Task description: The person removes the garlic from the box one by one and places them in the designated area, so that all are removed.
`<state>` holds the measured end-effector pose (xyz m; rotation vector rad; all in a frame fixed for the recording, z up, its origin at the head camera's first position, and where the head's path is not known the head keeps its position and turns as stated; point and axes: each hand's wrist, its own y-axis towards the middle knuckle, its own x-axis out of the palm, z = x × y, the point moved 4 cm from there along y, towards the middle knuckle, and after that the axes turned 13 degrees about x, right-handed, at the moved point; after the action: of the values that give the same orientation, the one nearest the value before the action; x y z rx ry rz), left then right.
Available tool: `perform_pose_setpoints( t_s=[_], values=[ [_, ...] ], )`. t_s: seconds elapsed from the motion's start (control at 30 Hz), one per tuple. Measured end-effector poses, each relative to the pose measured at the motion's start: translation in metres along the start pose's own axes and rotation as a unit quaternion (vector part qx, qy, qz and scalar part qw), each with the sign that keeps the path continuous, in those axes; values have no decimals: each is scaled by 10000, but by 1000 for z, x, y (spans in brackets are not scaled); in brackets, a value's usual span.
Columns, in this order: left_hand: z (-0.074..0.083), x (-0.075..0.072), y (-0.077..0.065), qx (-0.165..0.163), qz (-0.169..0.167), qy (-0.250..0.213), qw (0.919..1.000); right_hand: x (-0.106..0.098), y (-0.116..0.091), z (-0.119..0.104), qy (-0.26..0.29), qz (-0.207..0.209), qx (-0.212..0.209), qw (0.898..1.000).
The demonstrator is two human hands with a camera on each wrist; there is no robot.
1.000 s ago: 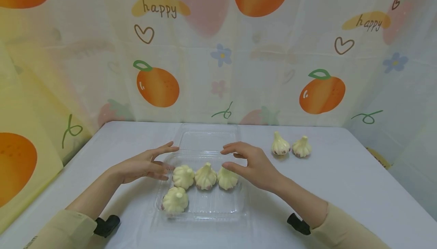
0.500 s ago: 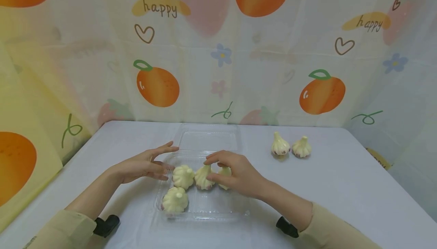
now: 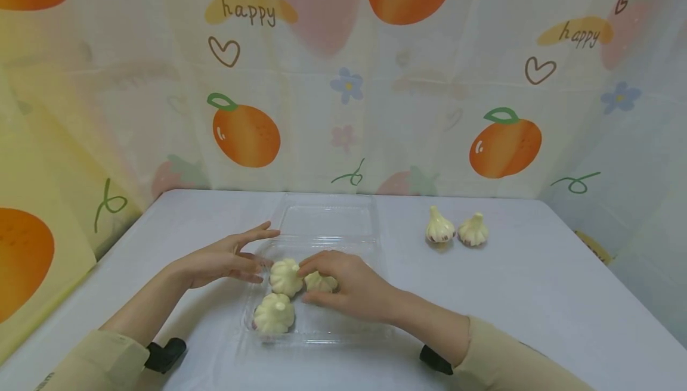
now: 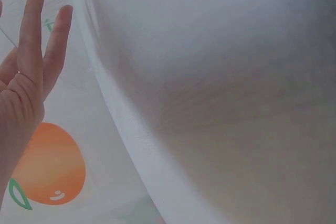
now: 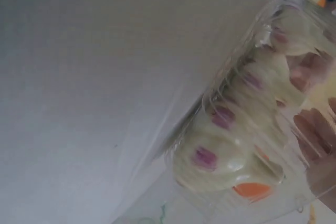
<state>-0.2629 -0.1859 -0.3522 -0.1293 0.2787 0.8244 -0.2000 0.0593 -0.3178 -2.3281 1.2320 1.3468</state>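
Observation:
A clear plastic clamshell box lies open with garlic bulbs in it. At its left rim my left hand rests with the fingers spread; the left wrist view shows them straight near a bulb. My right hand reaches over the box, finger and thumb apart on either side of the middle bulb. Its fingertip is by the back-left bulb; contact is hard to tell. The front-left bulb sits below. My hand hides the right bulb in the head view. Bulbs show through the wall.
The box's clear lid lies folded back behind it. Two more garlic bulbs, one beside another, stand at the back right of the white table. A fruit-print curtain hangs behind.
My right hand has moved left across the box, from the right bulb past the middle one toward the back-left bulb. The left hand stays at the rim. The bulbs show no clear shift.

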Motion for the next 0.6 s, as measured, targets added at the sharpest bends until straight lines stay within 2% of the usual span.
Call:
perform_pose_setpoints(
  t_s=[0.4, 0.6],
  values=[
    [1, 0, -1, 55, -48, -60, 10000, 15, 7, -12, -284, -481, -113, 9984],
    [0, -1, 0, 64, -64, -55, 9999, 21, 12, -16, -410, -717, 90, 9965]
  ],
)
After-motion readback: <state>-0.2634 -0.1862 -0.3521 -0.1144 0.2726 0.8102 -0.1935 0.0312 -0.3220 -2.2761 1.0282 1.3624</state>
